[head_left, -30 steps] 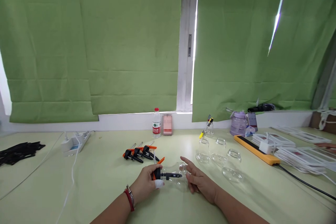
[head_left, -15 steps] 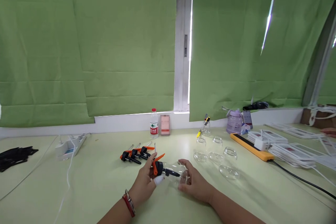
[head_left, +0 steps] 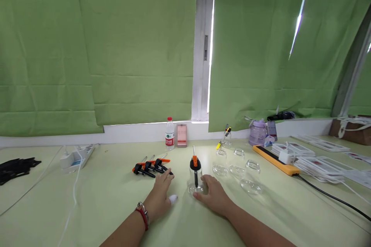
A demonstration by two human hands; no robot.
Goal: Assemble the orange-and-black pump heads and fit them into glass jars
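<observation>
Upright on the table in front of me stands a clear glass bottle [head_left: 191,179] with a black pourer top [head_left: 195,164] fitted in its neck. The top has an orange lever, a thin metal spout, and a black stem reaching down inside the glass. My right hand [head_left: 216,197] is curled around the bottle's lower right side, thumb in front. My left hand [head_left: 160,195] is apart from the bottle, fingers stretched out and holding nothing; its thumb has a white wrap. Several loose black-and-orange pourer tops [head_left: 149,166] lie just beyond my left fingertips.
Open glass bottles [head_left: 252,179] stand to the right. Farther back are a small bottle with a yellow-tipped top [head_left: 227,139], a water bottle [head_left: 169,135] and a purple jug [head_left: 257,133]. An orange power strip [head_left: 275,161] and stacked white frames [head_left: 320,170] lie right; white cables [head_left: 75,193] run left.
The bottle has gone from lying tilted between both hands to standing upright on the table. My left hand has let go of its top and drawn away left. My right hand stays at its base.
</observation>
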